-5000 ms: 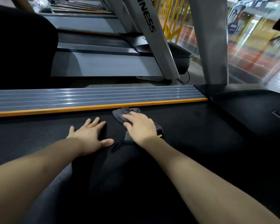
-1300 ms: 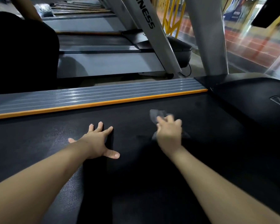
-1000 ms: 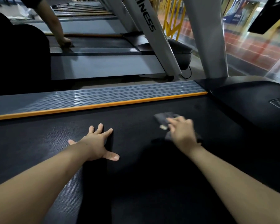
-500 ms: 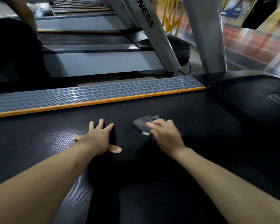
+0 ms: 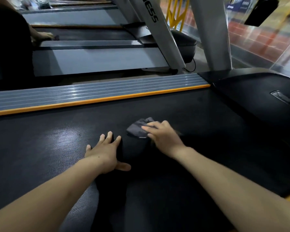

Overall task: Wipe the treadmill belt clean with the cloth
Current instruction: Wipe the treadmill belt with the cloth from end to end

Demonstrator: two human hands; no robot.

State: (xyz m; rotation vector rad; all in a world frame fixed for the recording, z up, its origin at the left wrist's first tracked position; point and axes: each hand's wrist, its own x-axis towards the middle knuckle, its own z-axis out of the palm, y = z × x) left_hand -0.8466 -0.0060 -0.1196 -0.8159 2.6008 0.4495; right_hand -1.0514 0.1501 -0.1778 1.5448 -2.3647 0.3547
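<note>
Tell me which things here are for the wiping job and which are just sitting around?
For the job:
- cloth
- treadmill belt
- right hand pressing the cloth
- left hand flat on the belt

Just around:
- ribbed side rail
- next treadmill
- black power cable
- motor cover

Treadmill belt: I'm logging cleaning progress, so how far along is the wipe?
Done: nothing clearly; the belt shows no wiped or unwiped zones. In hand: the right hand presses the grey cloth mid-belt; the left hand rests flat, bracing. Left: likely the rest of the belt.
</note>
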